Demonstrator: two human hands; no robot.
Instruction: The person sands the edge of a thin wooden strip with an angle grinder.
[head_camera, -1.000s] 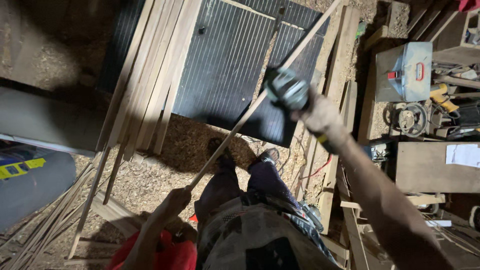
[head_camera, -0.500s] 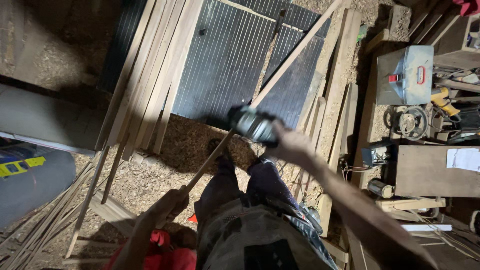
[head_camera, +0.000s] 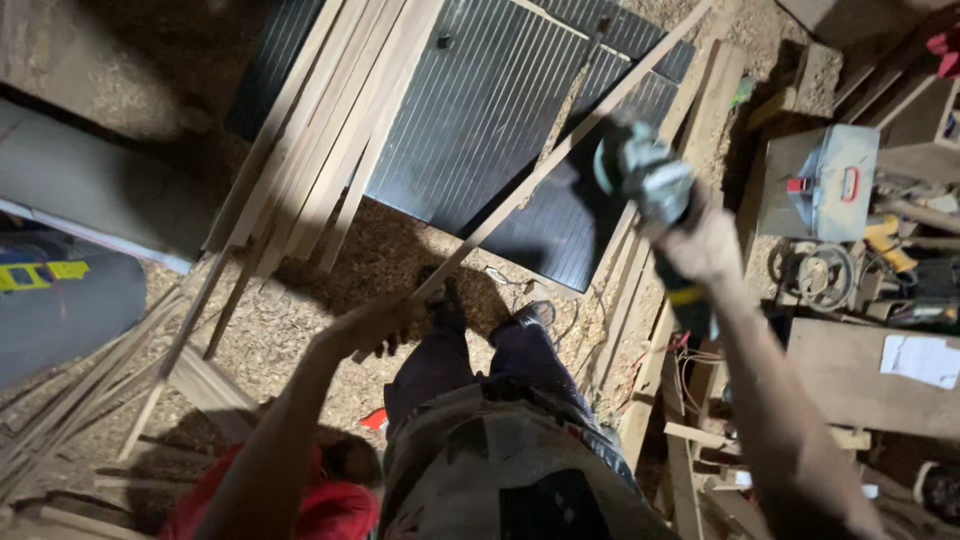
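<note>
I look straight down past my own legs onto a sawdust-covered floor. My left hand (head_camera: 372, 322) grips the near end of a long thin wooden strip (head_camera: 560, 155), which slants up and to the right across a dark ribbed panel (head_camera: 480, 110). My right hand (head_camera: 705, 245) is wrapped around a hand-held power tool (head_camera: 640, 175) with a green and grey head. The tool is blurred and sits against the strip about halfway along it. My shoes (head_camera: 520, 315) stand just below the strip.
Several long wooden strips (head_camera: 320, 150) lean in a bundle at the upper left. More strips (head_camera: 90, 390) lie at the lower left. A grey metal box (head_camera: 825, 180) with a red latch, coiled cable (head_camera: 815, 275) and cluttered tools sit at the right. Planks (head_camera: 650, 370) lie by my right leg.
My right hand carried the tool down the strip toward me, then back up and right. My left hand has shifted up along the strip's near end.
</note>
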